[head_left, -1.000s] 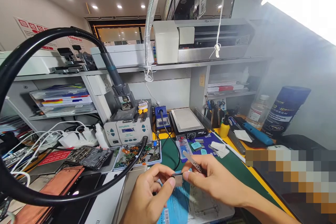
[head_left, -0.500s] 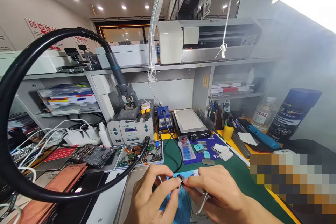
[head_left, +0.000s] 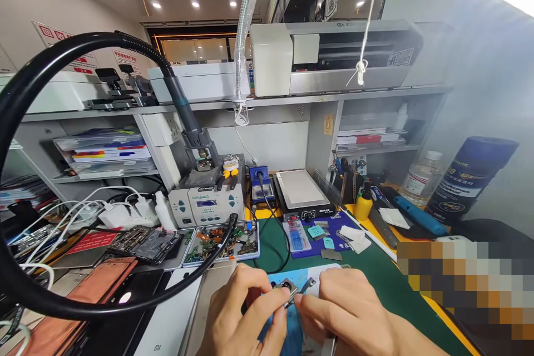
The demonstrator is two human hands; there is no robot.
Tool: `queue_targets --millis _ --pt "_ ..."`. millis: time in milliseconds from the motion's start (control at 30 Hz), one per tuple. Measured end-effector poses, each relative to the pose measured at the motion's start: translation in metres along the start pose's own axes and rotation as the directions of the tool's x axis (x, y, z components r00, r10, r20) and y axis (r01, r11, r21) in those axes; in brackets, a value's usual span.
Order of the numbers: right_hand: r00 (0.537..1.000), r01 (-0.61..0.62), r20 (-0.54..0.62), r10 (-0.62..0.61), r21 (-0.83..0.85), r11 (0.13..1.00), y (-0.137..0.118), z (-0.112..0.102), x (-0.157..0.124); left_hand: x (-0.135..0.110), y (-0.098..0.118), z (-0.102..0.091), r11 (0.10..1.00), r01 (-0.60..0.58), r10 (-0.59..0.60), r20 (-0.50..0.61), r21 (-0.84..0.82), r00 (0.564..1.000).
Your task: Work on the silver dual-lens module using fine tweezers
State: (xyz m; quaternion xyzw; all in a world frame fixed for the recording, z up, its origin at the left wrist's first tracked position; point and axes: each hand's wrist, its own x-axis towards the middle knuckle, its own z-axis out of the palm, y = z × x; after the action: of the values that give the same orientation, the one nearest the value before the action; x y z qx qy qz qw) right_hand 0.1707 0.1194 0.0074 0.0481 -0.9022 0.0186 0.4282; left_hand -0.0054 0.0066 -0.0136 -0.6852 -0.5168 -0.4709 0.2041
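My left hand is closed, pinching a small dark camera module with a round lens-like face between thumb and fingers. Fingers bent, my right hand is closed on metal tweezers, mostly hidden under the palm. Its fingertips meet a thin silvery edge at the module's lower side; whether this belongs to the module I cannot tell. A small grey flat piece sticks up between the hands. Below them lies a light blue sheet.
A tray of small circuit parts, a rework station and a heating plate stand behind the hands. A thick black hose loops across the left, over phones. Bottles and a spray can stand right.
The right hand has shifted slightly right and its tweezers show less. More of the module's face and the grey flat piece are visible. The head view has moved a little.
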Motion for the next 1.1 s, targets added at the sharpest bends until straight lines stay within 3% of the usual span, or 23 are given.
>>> queue_targets --millis 267,433,633,767,833,933,1033,1100 --pt "0.998 -0.002 -0.061 0.000 -0.024 1.000 0.000 0.009 -0.003 0.007 -0.003 -0.004 0.997 -0.076 0.076 0.023 -0.004 0.997" --pt "0.999 -0.020 -0.040 0.018 -0.033 0.999 -0.001 0.009 -0.004 0.007 -0.002 -0.004 0.996 -0.089 0.087 0.065 0.024 0.994" --pt "0.996 -0.073 -0.055 0.075 0.032 0.997 -0.002 0.012 -0.004 0.001 0.003 0.002 0.999 0.038 -0.037 0.036 -0.028 0.999" --pt "0.964 -0.246 -0.054 0.261 0.199 0.949 -0.004 0.016 -0.006 0.001 0.007 0.003 0.980 0.177 -0.171 0.070 -0.086 0.983" --pt "0.894 -0.431 0.016 0.448 0.311 0.847 -0.004 0.016 -0.004 0.003 0.009 0.002 0.939 0.309 -0.301 0.074 -0.151 0.951" --pt "0.702 -0.688 0.210 0.680 0.444 0.574 -0.002 0.011 0.003 0.008 0.012 0.001 0.801 0.511 -0.505 0.107 -0.311 0.857" --pt "0.536 -0.797 0.402 0.742 0.530 0.289 0.002 0.006 0.009 0.012 0.014 -0.001 0.646 0.637 -0.627 0.184 -0.421 0.757" --pt "0.460 -0.815 0.502 0.733 0.566 0.124 0.004 0.004 0.012 0.014 0.013 -0.002 0.592 0.676 -0.653 0.231 -0.438 0.721"
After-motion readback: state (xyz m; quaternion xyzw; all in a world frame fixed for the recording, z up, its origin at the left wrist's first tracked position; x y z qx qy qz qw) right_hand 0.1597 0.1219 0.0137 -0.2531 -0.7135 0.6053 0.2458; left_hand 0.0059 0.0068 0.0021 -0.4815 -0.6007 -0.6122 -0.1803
